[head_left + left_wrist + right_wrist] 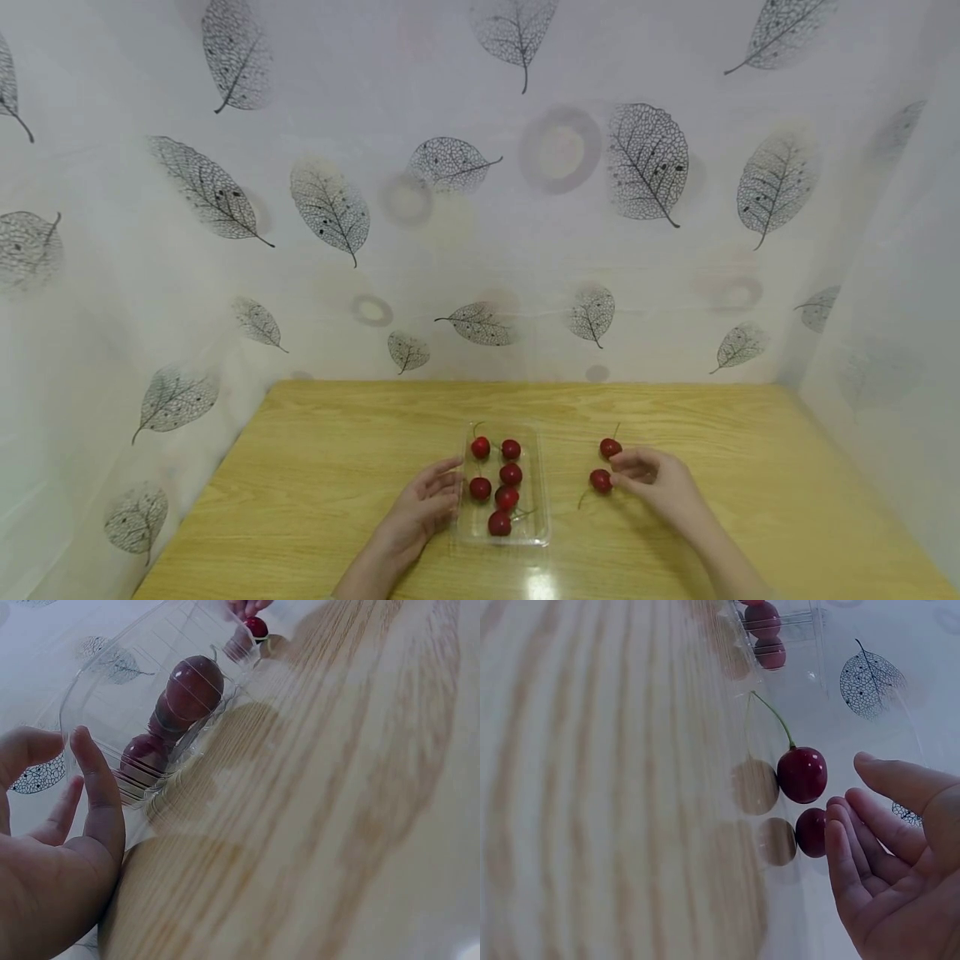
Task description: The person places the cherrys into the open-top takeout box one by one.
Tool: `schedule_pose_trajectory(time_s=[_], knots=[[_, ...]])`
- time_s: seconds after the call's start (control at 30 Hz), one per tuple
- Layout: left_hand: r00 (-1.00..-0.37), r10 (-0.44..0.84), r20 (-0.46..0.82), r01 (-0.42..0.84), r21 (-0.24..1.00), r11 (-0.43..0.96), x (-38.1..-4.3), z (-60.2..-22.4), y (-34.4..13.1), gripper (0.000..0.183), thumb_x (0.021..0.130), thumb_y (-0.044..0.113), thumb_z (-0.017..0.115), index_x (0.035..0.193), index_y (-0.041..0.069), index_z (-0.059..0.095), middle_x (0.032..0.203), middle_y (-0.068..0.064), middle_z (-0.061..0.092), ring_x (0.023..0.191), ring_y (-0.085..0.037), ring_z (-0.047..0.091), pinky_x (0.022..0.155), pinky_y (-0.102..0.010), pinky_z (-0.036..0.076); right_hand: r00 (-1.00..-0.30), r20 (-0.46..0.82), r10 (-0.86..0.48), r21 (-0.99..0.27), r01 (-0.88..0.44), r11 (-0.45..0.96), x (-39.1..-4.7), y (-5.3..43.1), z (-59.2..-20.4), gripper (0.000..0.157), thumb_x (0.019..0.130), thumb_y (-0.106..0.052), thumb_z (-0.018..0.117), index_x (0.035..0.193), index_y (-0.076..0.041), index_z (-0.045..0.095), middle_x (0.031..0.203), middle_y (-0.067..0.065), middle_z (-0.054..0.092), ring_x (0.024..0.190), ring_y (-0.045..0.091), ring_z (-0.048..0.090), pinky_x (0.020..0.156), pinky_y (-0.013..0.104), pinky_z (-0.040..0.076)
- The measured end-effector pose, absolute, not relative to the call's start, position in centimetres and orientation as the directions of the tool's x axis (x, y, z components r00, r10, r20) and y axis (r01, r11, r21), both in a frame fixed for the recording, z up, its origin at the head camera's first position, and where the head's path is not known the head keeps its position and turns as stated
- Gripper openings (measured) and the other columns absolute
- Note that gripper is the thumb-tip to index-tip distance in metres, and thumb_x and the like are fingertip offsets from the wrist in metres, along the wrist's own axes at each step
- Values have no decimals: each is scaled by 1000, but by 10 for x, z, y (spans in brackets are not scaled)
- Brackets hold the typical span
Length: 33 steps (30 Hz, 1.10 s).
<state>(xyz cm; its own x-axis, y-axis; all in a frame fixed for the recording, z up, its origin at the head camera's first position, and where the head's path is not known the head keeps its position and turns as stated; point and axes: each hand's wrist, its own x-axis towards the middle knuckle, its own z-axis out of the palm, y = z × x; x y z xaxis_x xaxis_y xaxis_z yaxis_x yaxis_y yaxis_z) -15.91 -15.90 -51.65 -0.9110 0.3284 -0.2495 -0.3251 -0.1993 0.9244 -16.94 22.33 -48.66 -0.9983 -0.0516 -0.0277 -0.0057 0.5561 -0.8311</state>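
Observation:
A clear plastic box (545, 500) holds several dark red cherries (511, 474), some with stems. My left hand (422, 508) is at the box's left side, and its fingertips touch the outer wall in the left wrist view. Two cherries lie on the table to the right of the box: a nearer one (600, 480) with its stem toward me, and a farther one (611, 448) with its stem pointing away. Beside them is my right hand (889, 862), thumb and fingers apart, nothing held between them. Its fingertips overlap the farther cherry in the right wrist view; contact is unclear.
Both hands work over a wood-grain table (322, 450). White sheeting printed with leaves (648, 162) stands behind the table and along both sides. A bright light reflection falls on the tabletop in front of the box.

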Motion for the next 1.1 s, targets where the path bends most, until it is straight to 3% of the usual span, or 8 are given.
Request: schedule_pose_trajectory(time_s=[0.53, 1.1], knots=[[-912, 324, -252, -323, 928, -188, -160, -517, -159, 70, 99, 4, 64, 162, -1, 34, 146, -13, 56, 115, -11, 61, 89, -24, 57, -991, -37, -126, -833, -40, 552, -169, 229, -497, 37, 87, -10, 84, 117, 7, 72, 111, 20, 78, 88, 12, 72, 80, 20, 59], [-909, 335, -250, -325, 926, -193, -160, -515, -159, 70, 100, 4, 64, 162, -1, 33, 139, -7, 59, 113, -10, 61, 87, -22, 58, -988, -66, -143, -830, -25, 557, -173, 225, -499, 40, 85, -7, 85, 119, 9, 71, 109, 17, 77, 90, 15, 70, 77, 19, 58]])
